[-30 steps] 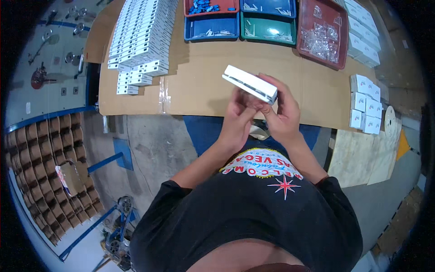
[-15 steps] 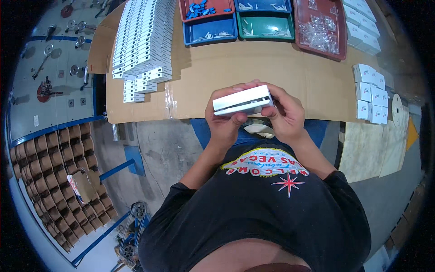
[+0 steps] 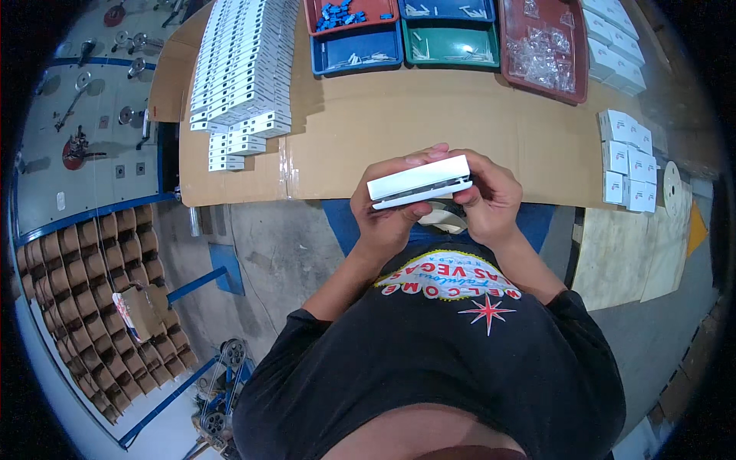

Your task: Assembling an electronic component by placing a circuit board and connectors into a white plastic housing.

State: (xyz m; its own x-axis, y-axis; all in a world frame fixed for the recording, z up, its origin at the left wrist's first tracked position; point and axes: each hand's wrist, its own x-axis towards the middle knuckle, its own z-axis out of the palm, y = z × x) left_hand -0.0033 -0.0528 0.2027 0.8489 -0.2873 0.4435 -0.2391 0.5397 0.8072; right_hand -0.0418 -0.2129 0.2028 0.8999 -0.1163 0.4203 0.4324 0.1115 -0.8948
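Between my two hands, just past the table's near edge, is a small white flat box (image 3: 419, 178). A dark gap runs along its side facing me, between an upper part and a thin lower one. My left hand (image 3: 382, 222) grips the box's left end, thumb underneath. At the other end my right hand (image 3: 494, 205) is wrapped round it, thumb near the lower corner. Fingers of both hands curl over the far side, partly hidden by the box. What lies inside it does not show.
Tall stacks of white boxes (image 3: 244, 69) stand at the table's left. Along the far side are a red tray of blue pieces (image 3: 341, 15), blue and green trays (image 3: 452, 46) of white pieces and a dark red tray of clear pieces (image 3: 540, 54). More white boxes (image 3: 629, 165) sit right.
The box has shifted slightly right and tipped, so more of its upper face shows and the gap sits lower. Both hands have moved with it, still gripping.
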